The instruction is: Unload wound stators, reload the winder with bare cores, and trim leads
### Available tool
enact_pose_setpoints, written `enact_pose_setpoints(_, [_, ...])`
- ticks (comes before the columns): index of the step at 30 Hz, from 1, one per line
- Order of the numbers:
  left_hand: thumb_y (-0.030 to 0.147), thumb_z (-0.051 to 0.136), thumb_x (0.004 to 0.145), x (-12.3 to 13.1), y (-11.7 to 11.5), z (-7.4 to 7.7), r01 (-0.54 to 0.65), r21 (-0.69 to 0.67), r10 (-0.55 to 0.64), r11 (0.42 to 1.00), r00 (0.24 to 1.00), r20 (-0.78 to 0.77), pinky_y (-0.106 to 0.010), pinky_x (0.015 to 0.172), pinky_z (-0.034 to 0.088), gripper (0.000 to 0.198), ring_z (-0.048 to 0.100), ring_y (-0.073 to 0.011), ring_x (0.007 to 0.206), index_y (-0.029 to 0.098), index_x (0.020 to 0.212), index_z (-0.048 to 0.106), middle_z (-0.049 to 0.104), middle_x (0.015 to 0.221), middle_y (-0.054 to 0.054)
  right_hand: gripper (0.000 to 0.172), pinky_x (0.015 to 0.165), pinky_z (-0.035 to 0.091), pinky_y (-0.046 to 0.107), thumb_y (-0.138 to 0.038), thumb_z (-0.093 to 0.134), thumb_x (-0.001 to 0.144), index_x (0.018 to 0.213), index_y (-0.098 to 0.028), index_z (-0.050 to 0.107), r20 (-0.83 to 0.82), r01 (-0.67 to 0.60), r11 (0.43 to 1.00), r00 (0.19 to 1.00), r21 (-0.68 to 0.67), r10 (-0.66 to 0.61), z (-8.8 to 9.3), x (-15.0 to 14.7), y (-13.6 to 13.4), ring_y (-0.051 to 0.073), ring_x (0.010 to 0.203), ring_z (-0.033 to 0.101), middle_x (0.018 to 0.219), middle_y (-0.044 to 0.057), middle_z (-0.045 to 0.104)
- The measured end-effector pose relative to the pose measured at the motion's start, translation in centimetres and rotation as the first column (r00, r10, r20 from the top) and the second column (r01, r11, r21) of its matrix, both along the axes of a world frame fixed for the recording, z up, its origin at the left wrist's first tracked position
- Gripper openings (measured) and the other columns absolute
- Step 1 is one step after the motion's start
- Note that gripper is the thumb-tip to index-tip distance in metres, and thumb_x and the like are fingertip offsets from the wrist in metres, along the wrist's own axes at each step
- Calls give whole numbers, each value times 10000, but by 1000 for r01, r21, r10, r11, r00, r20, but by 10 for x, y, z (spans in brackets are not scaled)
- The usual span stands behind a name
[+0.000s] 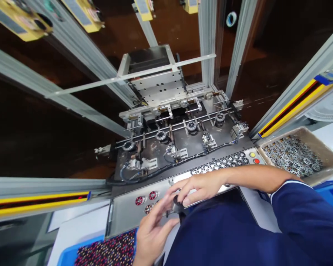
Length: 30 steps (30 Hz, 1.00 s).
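Observation:
In the head view, my right hand [198,186] reaches in from the right, its fingers bent down onto a small dark round part [178,201] close to my body. My left hand [154,227] curves round the left side of this part, thumb and fingers apart, its fingertips close to those of my right hand. The lower portion of the part is hidden by my fingers and shirt. Left of my hands, several red-and-black slotted round pieces [139,200] lie on the metal front plate [122,214]. Rows of silver-and-black round pieces [224,161] line the plate beyond my right forearm.
Behind the plate stands a machine bed [155,149] with clamps and several round fixtures [192,127]. A box of metal rings [294,155] sits at right, by yellow and red buttons [256,161]. A blue bin [69,255] holds small parts at lower left. Yellow-edged bars [39,203] flank the station.

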<state>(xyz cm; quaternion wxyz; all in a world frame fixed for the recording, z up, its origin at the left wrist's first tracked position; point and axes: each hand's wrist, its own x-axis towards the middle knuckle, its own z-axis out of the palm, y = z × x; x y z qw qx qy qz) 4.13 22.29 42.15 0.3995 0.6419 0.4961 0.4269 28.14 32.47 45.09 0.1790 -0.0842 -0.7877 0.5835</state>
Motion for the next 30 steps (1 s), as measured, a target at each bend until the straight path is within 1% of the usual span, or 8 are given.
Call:
enact_pose_setpoints(2, [327, 751, 829, -10, 5, -13, -146, -78, 152, 986, 985, 81, -379, 869, 625, 584, 751, -257, 996, 258, 1374, 555, 738, 1224, -113, 201, 1179, 359, 348, -223, 559, 982, 1079, -138, 713, 68, 80, 990, 994, 120, -88, 11, 29, 29, 201, 1447, 428, 1559, 139, 451])
enact_pose_setpoints(4, [325, 712, 856, -30, 16, -34, -344, -85, 349, 935, 936, 50, -411, 958, 580, 621, 714, -254, 1091, 238, 1417, 462, 679, 1303, -138, 242, 1211, 312, 412, -249, 517, 1005, 1116, -201, 726, 214, 234, 921, 927, 312, -309, 22, 73, 69, 195, 1480, 372, 1584, 80, 432])
enact_pose_setpoints(6, [347, 691, 852, -59, 29, -64, -596, -44, 592, 802, 802, -83, -497, 1081, 479, 649, 647, -289, 1213, 185, 1421, 426, 614, 1368, -182, 259, 1196, 339, 440, -255, 517, 998, 1107, -242, 751, 424, 349, 773, 681, 530, -597, 25, 123, 114, 216, 1423, 452, 1533, 36, 504])
enact_pose_setpoints(8, [384, 699, 799, -89, 39, -96, -743, 23, 723, 669, 643, -255, -570, 1121, 408, 690, 543, -381, 1326, 116, 1379, 439, 558, 1396, -237, 246, 1170, 377, 447, -229, 549, 959, 1030, -199, 783, 542, 337, 683, 425, 649, -725, 16, 169, 156, 266, 1371, 509, 1378, 62, 641])
enact_pose_setpoints(10, [389, 709, 739, -110, 42, -123, -815, 45, 769, 578, 525, -365, -635, 1099, 393, 710, 485, -474, 1344, 90, 1321, 433, 512, 1395, -281, 243, 1155, 394, 443, -217, 580, 920, 1037, -171, 788, 571, 335, 656, 324, 676, -754, -3, 201, 186, 307, 1386, 490, 1294, 90, 688])
enact_pose_setpoints(12, [375, 685, 726, -120, 39, -139, -833, 36, 769, 552, 492, -409, -669, 1073, 395, 686, 456, -515, 1347, 123, 1294, 396, 479, 1393, -277, 255, 1165, 378, 435, -242, 619, 886, 1065, -175, 788, 588, 332, 649, 275, 685, -761, -26, 220, 204, 327, 1411, 455, 1260, 90, 704])
enact_pose_setpoints(18, [330, 657, 677, -110, 28, -141, -797, 35, 722, 603, 527, -448, -645, 1028, 445, 552, 516, -462, 1274, 303, 1115, 321, 484, 1190, -69, 246, 1213, 288, 469, -265, 681, 823, 1029, -209, 803, 622, 277, 653, 203, 704, -756, -68, 236, 219, 342, 1441, 400, 1298, 90, 685])
enact_pose_setpoints(30, [367, 604, 750, -85, 34, -121, -772, 86, 699, 630, 515, -496, -647, 998, 457, 421, 548, -434, 1133, 315, 1037, 302, 310, 868, 19, 228, 1187, 285, 486, -180, 607, 831, 911, -230, 815, 662, 167, 702, 241, 692, -710, -73, 234, 231, 297, 1334, 503, 1025, 52, 768])
